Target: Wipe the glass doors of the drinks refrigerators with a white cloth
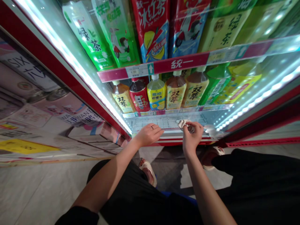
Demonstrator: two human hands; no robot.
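Both my hands are at the bottom of a glass-fronted drinks cooler with a red frame. My left hand, with a ring on one finger, lies flat on the cooler's front lip and holds nothing. My right hand pinches a crumpled white cloth against the wire shelf. Just behind that shelf stands a row of plastic drink bottles, including a yellow-labelled lemon water bottle.
A red shelf strip with a price tag runs above the bottles, under large iced tea and green tea packs. Bright LED strips line the cooler's sides. A printed poster wall stands left, with a tiled floor and my sandalled feet below.
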